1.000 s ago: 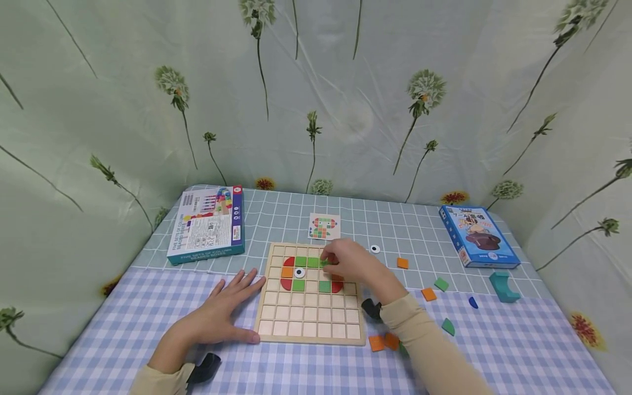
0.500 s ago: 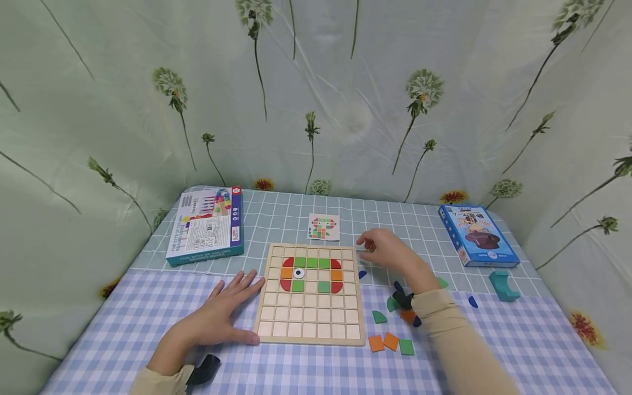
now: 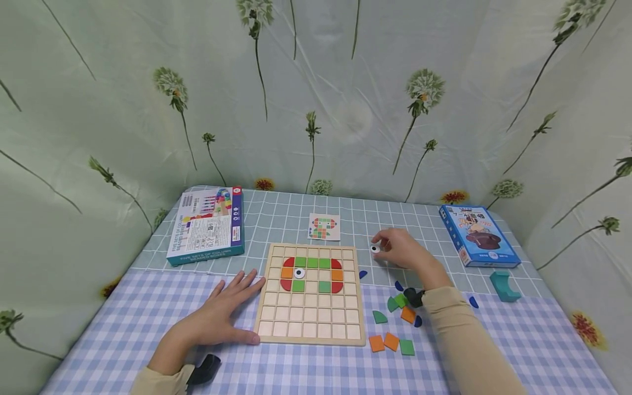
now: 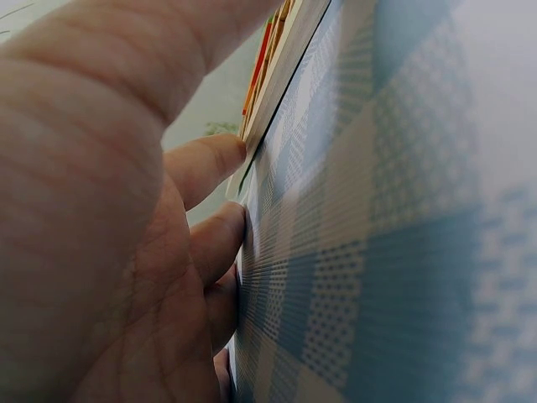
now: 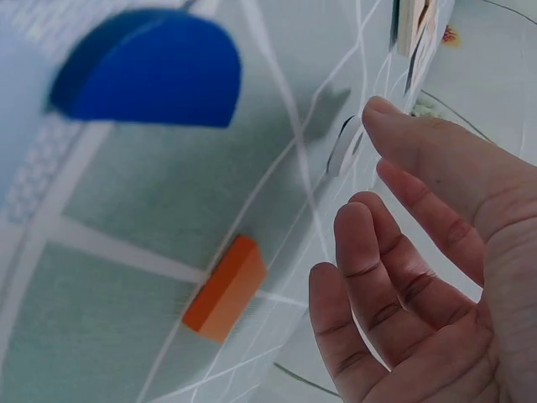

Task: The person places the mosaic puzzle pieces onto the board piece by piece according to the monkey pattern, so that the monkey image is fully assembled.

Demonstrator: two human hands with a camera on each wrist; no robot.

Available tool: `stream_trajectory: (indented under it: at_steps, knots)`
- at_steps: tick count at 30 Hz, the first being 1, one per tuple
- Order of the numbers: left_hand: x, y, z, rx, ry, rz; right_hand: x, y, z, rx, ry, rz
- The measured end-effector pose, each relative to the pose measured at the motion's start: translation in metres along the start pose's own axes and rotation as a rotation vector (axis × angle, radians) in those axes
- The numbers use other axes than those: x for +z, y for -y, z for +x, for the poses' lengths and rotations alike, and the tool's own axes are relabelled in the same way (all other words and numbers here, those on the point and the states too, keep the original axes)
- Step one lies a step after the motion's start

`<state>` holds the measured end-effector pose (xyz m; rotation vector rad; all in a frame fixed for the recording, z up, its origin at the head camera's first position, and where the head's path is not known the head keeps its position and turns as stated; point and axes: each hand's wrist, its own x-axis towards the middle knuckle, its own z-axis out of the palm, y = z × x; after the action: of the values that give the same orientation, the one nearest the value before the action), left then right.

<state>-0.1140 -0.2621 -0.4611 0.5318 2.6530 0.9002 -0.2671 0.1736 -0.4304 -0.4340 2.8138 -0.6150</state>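
A square wooden grid board [image 3: 310, 340] carries red, green and orange tiles and one round eye piece [image 3: 299, 273] in its upper part. At its left edge my left hand [image 3: 222, 314] lies spread on the cloth, the index fingertip and thumb tip right at the rim. Beyond the board's upper right corner, my right hand [image 3: 402, 253] has its thumb and index finger on either side of a second eye piece [image 3: 375, 249], which lies on the grey cloth. In the right wrist view this eye piece [image 5: 344, 147] sits just past the thumb tip, while the other fingers curve loosely.
A picture card [image 3: 324, 227] lies behind the board. Loose orange tiles [image 3: 377, 343], green tiles [image 3: 407, 347] and blue half-rounds [image 3: 399, 286] are scattered right of it. A teal arch block [image 3: 504, 286], a blue box [image 3: 479, 236] and a white-and-teal box [image 3: 207, 225] stand farther out.
My right hand has let go of a green tile in the board's top row, then moved right to the loose eye piece. My left hand has stayed put.
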Motion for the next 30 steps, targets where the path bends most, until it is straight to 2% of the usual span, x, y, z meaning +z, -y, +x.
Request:
stream_trajectory:
  at_steps: [9,16,30]
  knots:
    - [0.0012,0.0013,0.0008,-0.020,0.003,0.007,0.0029,-0.0078,0.0016,0.016,-0.002,0.008]
    - [0.0002,0.0003,0.0002,-0.005,-0.003,0.006,0.0041,-0.0101,0.0033,0.018,-0.003,0.011]
    - [0.0003,0.0005,0.0003,-0.010,0.005,0.004,0.0053,-0.0027,0.0038,-0.006,-0.010,-0.003]
